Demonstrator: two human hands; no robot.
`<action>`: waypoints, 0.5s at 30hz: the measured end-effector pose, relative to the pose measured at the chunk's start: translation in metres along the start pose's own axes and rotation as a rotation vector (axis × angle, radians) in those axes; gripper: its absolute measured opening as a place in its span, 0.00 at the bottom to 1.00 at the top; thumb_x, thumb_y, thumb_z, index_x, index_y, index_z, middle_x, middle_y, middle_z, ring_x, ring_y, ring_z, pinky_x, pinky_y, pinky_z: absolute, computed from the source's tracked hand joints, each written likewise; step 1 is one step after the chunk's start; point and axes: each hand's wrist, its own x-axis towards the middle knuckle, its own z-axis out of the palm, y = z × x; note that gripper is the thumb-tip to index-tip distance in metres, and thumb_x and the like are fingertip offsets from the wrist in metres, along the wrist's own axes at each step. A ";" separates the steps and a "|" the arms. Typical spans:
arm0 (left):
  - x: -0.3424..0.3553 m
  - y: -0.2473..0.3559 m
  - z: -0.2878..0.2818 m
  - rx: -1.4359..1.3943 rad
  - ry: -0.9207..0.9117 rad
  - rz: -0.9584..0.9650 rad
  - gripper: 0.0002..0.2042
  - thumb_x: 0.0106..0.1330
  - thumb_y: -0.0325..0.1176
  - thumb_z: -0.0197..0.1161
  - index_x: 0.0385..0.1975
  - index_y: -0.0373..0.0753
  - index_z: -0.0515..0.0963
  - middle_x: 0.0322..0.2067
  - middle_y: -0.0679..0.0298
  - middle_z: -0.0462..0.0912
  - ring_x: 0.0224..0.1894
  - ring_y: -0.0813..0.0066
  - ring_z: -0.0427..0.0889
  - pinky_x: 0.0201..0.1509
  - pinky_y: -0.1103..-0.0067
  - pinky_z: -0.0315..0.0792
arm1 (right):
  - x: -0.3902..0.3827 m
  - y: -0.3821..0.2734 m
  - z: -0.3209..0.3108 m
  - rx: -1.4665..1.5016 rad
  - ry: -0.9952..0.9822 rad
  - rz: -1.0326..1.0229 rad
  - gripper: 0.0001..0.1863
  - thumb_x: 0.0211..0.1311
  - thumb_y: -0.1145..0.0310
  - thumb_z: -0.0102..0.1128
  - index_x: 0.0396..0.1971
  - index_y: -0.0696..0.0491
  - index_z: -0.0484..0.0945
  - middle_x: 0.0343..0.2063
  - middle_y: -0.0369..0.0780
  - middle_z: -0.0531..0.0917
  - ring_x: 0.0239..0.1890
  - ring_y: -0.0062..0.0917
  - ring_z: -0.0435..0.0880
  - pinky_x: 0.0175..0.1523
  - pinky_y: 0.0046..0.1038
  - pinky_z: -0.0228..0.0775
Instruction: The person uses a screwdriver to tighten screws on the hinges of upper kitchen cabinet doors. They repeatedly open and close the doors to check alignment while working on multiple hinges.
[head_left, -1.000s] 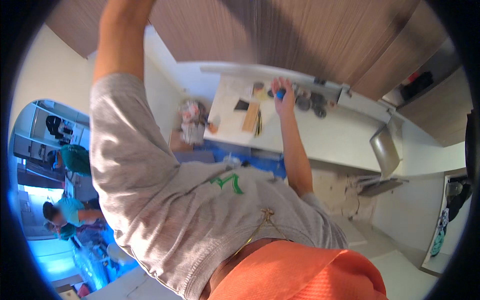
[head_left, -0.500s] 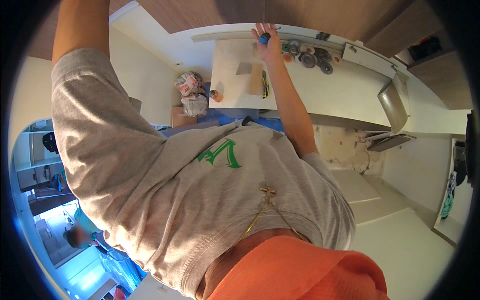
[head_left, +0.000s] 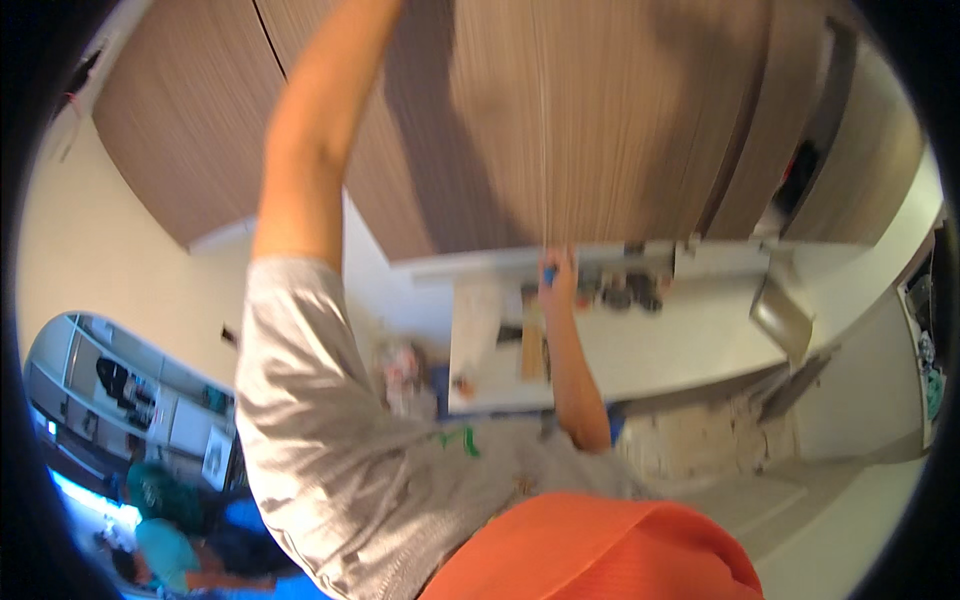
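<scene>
My right hand is up at the lower edge of the wood-grain cabinet doors, near the seam between two of them. Its fingers close around a small tool with a rounded blue handle; blur hides the tool's working end. My left arm stretches upward in front of the doors. The left hand is beyond the top edge of the picture.
Below the doors lies a pale worktop with several dark round discs, a wooden board and an orange bottle. Stuffed bags sit beside it. A person in teal is at lower left.
The view has shifted upward, so the cabinet doors fill much more of it. My right hand has gone from open-fingered around the blue-handled tool to closed, by the doors' lower edge.
</scene>
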 end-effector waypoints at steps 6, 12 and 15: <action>0.008 0.004 -0.025 -0.205 -0.014 -0.038 0.21 0.75 0.43 0.46 0.57 0.38 0.77 0.57 0.51 0.79 0.64 0.53 0.71 0.72 0.54 0.53 | -0.012 -0.013 0.012 0.076 0.027 0.049 0.35 0.57 0.79 0.59 0.65 0.46 0.61 0.35 0.38 0.78 0.39 0.28 0.80 0.54 0.39 0.74; 0.014 0.002 -0.024 -0.208 -0.046 -0.081 0.21 0.75 0.44 0.47 0.56 0.39 0.78 0.56 0.52 0.80 0.64 0.53 0.72 0.69 0.54 0.57 | -0.027 -0.027 0.010 0.108 0.025 0.062 0.26 0.56 0.82 0.60 0.55 0.52 0.66 0.29 0.37 0.76 0.32 0.24 0.78 0.41 0.30 0.74; 0.013 0.010 -0.034 -0.242 -0.011 -0.076 0.21 0.75 0.45 0.48 0.56 0.38 0.78 0.55 0.51 0.80 0.62 0.51 0.73 0.68 0.54 0.59 | -0.034 -0.033 -0.004 0.042 0.025 0.095 0.26 0.57 0.80 0.60 0.56 0.52 0.67 0.34 0.39 0.77 0.37 0.29 0.81 0.49 0.32 0.77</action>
